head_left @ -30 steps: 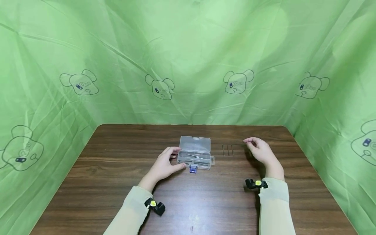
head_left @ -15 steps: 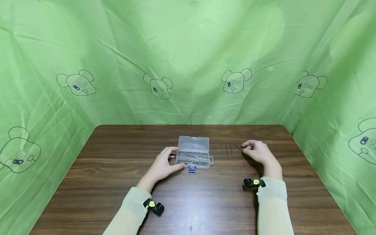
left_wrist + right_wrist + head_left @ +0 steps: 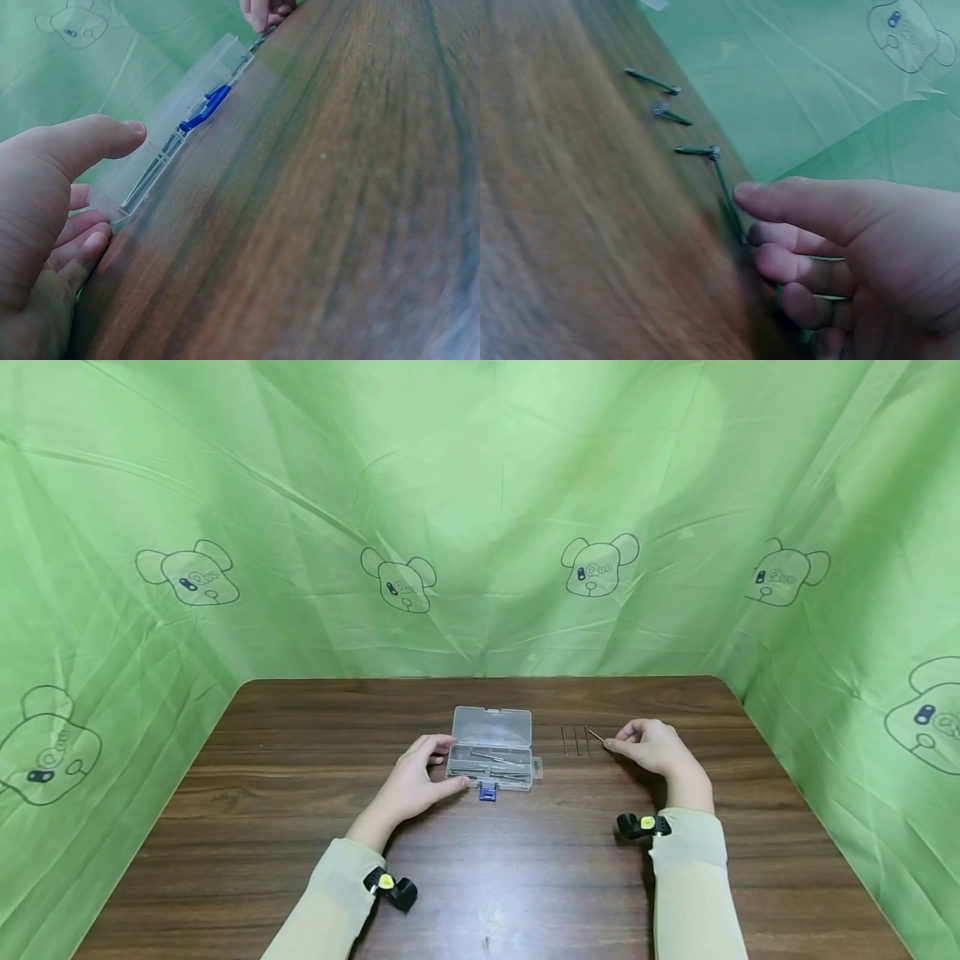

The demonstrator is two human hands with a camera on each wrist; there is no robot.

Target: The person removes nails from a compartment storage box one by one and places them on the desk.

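Note:
A clear plastic box [image 3: 491, 760] lies open mid-table with thin nails inside, its lid [image 3: 492, 725] tipped back and a blue latch [image 3: 488, 790] at the front. My left hand [image 3: 438, 768] grips the box's left end, thumb in front and fingers behind. In the left wrist view the left hand [image 3: 75, 172] sits against the box [image 3: 180, 142]. Three nails [image 3: 575, 741] lie in a row right of the box. My right hand [image 3: 615, 746] pinches a fourth nail [image 3: 596, 735] beside them. In the right wrist view the held nail [image 3: 727, 196] nearly touches the nearest of the three nails [image 3: 694, 150].
The dark wooden table [image 3: 480, 877] is walled on three sides by a green cloth [image 3: 480, 527] printed with bear heads. Small black-and-yellow wrist cameras [image 3: 639, 824] sit on both beige sleeves.
My right hand has moved left toward the row of three nails, and a nail now shows pinched in its fingertips. The left hand stays on the box.

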